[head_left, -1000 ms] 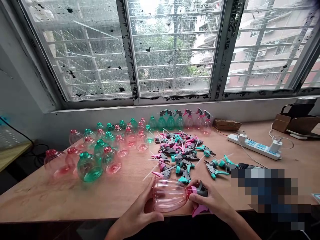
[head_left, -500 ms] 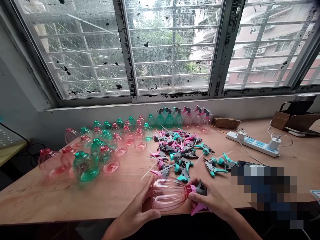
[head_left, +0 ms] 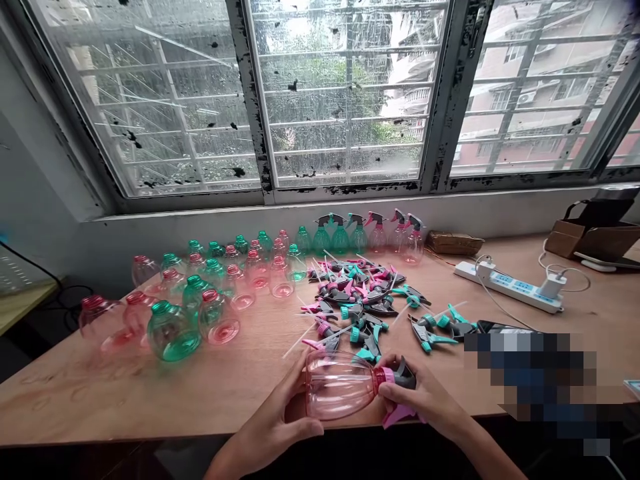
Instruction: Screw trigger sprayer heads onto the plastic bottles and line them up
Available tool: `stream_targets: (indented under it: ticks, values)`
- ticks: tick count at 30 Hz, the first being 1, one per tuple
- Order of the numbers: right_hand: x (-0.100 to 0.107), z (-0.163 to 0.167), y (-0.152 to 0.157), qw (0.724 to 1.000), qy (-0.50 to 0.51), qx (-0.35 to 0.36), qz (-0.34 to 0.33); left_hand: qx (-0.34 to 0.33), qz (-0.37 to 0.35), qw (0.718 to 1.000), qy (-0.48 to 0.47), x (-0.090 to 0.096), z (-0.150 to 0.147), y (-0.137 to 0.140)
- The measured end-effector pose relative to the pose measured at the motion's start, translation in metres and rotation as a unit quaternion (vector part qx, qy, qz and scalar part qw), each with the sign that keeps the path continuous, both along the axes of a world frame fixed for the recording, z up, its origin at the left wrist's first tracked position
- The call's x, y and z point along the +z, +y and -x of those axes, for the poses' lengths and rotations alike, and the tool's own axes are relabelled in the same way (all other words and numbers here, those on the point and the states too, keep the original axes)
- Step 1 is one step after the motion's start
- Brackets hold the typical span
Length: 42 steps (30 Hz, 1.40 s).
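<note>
The right hand [head_left: 425, 397] grips the pink-collared spray head [head_left: 404, 375] at the neck of a clear pink bottle [head_left: 340, 390], thumb and fingers pinching around the collar. The left hand [head_left: 280, 417] is curved round the bottle's base, its thumb along the underside; how firmly it presses, I cannot tell. The bottle lies on its side between the two hands, over the table's near edge, with the pink trigger [head_left: 399, 417] pointing down.

Smooth plastic in so loose-looking a cup could spin or slip if the right hand twists hard, and from this edge a dropped bottle might go to the floor. A head canted against the neck could cross its thread and seat crooked. Too tight a squeeze may dent the wall.

Just beyond, loose heads [head_left: 357, 293] lie tangled, tubes poking out; a sweep of the left fingers could drag one along. Left of them stand open bottles [head_left: 173, 337], close enough together to topple one another if knocked. By the wall stand bottles with heads on [head_left: 357, 238].
</note>
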State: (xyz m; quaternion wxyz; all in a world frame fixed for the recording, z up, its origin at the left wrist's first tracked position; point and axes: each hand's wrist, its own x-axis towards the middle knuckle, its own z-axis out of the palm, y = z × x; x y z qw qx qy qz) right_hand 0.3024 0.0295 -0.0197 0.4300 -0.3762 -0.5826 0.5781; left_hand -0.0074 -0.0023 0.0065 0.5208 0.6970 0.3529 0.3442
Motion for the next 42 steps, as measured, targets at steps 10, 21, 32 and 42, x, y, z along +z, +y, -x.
stream_targets:
  ticks: [10,21,32,42]
  values:
    - [0.0028,0.0013,-0.0019,1.000,0.015,0.010,0.011,0.001,0.017,1.000,-0.023,0.0009,-0.0027,-0.0037]
    - [0.0045,0.0008,-0.0038,1.000,0.017,0.007,0.015,0.003,0.000,1.000,0.005,0.0044,-0.0025,-0.0019]
    - [0.0039,0.0011,-0.0035,1.000,0.003,0.008,0.014,0.005,0.011,1.000,-0.006,0.0047,-0.0030,-0.0024]
    - [0.0058,0.0017,-0.0056,1.000,0.003,0.010,0.024,0.006,-0.007,1.000,-0.005,-0.0014,-0.0011,-0.0023]
